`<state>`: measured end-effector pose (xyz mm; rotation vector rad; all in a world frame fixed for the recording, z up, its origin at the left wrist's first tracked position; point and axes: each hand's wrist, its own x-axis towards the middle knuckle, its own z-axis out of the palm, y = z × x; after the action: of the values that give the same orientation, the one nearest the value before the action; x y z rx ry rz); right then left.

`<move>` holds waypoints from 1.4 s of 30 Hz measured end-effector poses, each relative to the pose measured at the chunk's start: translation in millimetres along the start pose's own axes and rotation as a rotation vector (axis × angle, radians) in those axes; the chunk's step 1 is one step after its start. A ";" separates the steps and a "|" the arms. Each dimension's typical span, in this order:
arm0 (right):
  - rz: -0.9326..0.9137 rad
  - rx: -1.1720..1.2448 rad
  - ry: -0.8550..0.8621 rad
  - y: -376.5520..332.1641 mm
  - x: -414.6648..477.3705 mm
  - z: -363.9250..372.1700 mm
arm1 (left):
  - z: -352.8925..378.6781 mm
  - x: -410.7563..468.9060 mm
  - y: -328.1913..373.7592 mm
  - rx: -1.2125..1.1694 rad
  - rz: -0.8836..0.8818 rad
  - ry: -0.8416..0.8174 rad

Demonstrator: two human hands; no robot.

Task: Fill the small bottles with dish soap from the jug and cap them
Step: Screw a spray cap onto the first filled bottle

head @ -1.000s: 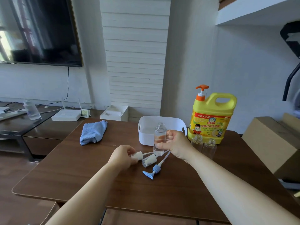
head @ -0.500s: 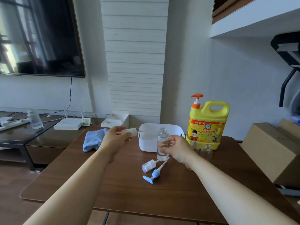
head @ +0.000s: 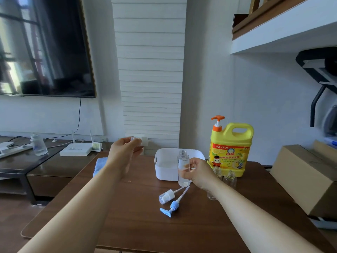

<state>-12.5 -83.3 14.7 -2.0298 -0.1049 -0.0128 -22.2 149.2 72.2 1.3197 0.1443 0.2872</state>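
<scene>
Here the right hand (head: 197,172) is wrapped around the lower half of a tall clear plastic bottle (head: 183,168), holding it upright with its base on or just above the dark brown wooden table (head: 138,221); its long axis runs straight up and its open threaded neck points at the ceiling, uncapped. The left hand (head: 125,152) is raised up and to the left of that neck, well apart from it, its fingertips pinched on a small white spray cap (head: 141,141), which lies roughly sideways in the grip, though blur makes its exact tilt hard to judge. So the cap must travel right and down to meet the neck, and must be turned upright first; the left hand is the one to carry it. The bottle looks clear, and whether it holds any soap I cannot tell. The yellow dish soap jug with an orange pump (head: 230,148) stands behind and to the right of the held bottle, with two more small clear bottles (head: 229,178) just in front of it. A white plastic bin (head: 165,168) sits directly behind the held bottle. On the table nearer the person lie a second clear-and-white spray cap (head: 166,196) and a blue pump head with a long dip tube (head: 173,207), side by side. A blue cloth (head: 99,166) shows past the left forearm.
</scene>
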 end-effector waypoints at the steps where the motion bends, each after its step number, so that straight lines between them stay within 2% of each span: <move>1: 0.002 -0.018 0.008 -0.2 1.0 -0.3 | 1.7 1.4 0.5 -0.010 0.001 -0.005; 4: 0.009 -0.046 0.025 0.4 2.5 -0.3 | 3.1 6.2 3.0 -0.035 0.007 -0.017; 18: 0.008 -0.083 0.005 10.6 6.8 0.6 | 22.0 16.0 16.3 0.129 0.114 0.040; 26: -0.022 -0.146 -0.022 10.9 11.4 18.0 | 5.2 16.9 12.2 0.161 0.083 0.074; 33: -0.054 -0.204 -0.039 6.4 10.9 25.2 | 0.6 12.7 19.1 0.227 0.124 0.114; 42: -0.080 -0.222 -0.041 3.6 11.1 31.2 | 15.0 -4.3 26.6 0.422 0.239 0.009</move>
<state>-2.4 -56.2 -1.8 -2.2472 -0.2185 -0.0346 -25.7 139.9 101.3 1.7590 0.0549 0.4843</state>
